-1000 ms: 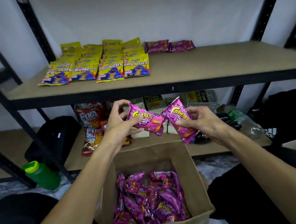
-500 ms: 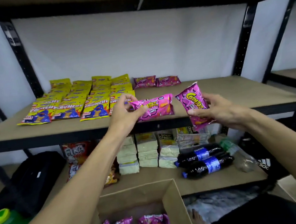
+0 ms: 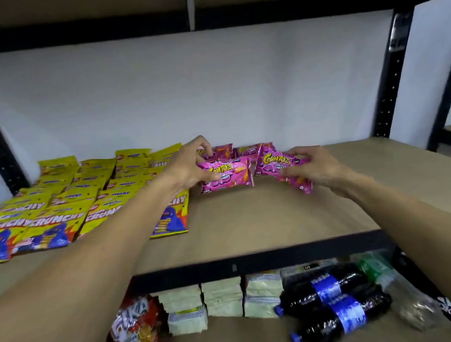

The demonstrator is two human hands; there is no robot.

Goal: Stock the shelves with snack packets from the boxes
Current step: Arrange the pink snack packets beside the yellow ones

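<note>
A second ago we held these two packets over the open box. Now we have carried them up and deep onto the shelf (image 3: 278,215), and the box is out of view. Our left hand (image 3: 188,166) grips one pink packet (image 3: 227,174) by its left end, fingers (image 3: 202,143) curled over the top and thumb on the front. It seems to sit level on the board, just in front of the two pink packets at the back (image 3: 244,149) and just beside the yellow packets (image 3: 84,201). Our right hand (image 3: 315,166) pinches the second pink packet (image 3: 279,165), which is tilted, and we cannot tell whether its lower corner touches the board. We judge this placing to be nearly done. What remains is to level the right one and let both go.
</note>
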